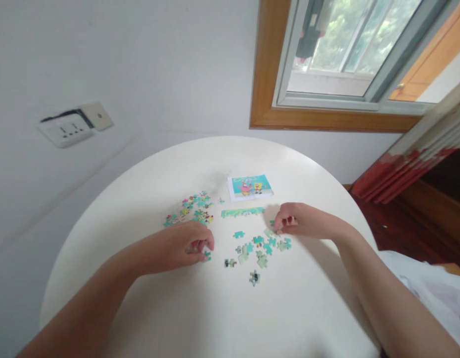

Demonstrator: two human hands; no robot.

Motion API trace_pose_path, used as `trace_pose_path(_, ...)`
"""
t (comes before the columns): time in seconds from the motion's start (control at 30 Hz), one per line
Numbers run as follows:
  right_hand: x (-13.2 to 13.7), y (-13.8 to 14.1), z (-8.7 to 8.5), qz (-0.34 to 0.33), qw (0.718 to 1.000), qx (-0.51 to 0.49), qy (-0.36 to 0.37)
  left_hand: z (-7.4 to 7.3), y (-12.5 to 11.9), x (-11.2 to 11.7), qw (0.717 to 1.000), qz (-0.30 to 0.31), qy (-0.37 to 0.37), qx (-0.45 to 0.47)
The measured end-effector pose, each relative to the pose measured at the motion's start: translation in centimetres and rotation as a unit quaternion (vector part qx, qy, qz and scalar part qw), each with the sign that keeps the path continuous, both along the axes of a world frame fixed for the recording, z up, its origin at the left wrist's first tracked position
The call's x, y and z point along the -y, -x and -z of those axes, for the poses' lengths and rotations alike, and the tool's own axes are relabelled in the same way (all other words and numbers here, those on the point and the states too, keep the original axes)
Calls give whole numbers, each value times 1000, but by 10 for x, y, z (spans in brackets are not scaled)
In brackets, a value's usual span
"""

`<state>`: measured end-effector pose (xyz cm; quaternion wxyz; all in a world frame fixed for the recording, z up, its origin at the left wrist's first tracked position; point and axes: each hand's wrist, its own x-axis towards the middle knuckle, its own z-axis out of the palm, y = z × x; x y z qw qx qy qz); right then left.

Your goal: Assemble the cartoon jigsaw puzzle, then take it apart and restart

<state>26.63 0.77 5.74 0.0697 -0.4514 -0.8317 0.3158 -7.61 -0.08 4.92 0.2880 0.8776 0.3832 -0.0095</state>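
My left hand [194,242] is closed in a pinch on a small teal puzzle piece [208,255] just above or on the table. On the right, my right hand [295,219] has its fingertips pinched together at the edge of a group of loose pieces; what lies between them is too small to make out. Teal and pale puzzle pieces [258,240] lie scattered between the hands. A joined strip of puzzle [242,212] lies in front of a picture card [251,187] with a pink and a yellow cartoon figure. Beyond my left hand spreads a pile of mixed pieces [198,201].
The round white table [222,318] stands close to the wall [158,64]. A socket [69,129] is on the wall at left. Back right are a wood-framed window [269,117] and a curtain [397,169]. White plastic-like material [431,288] lies beside the table at right.
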Motion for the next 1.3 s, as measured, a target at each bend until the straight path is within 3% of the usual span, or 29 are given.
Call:
trace_pose_path(0.1,10,6,-7,-39,999,24,18,1,-3,0,1000,-9,1,6)
trace_pose_path(0.37,21,22,-2,-28,987,125,-98,7,-6,-2,1000,-8,-13,19)
trace_pose_path(0.5,22,25,1,-39,987,115,-108,9,-9,-3,999,-6,-22,28)
trace_pose_path(0.7,19,22,2,-31,993,79,-87,22,-20,-2,988,-8,-128,89)
trace_pose_path(0.97,15,31,10,-26,990,23,-136,38,-42,1,969,-8,-216,118)
trace_pose_path(1.3,25,43,12,-90,983,-12,-159,34,-56,9,969,2,-218,118)
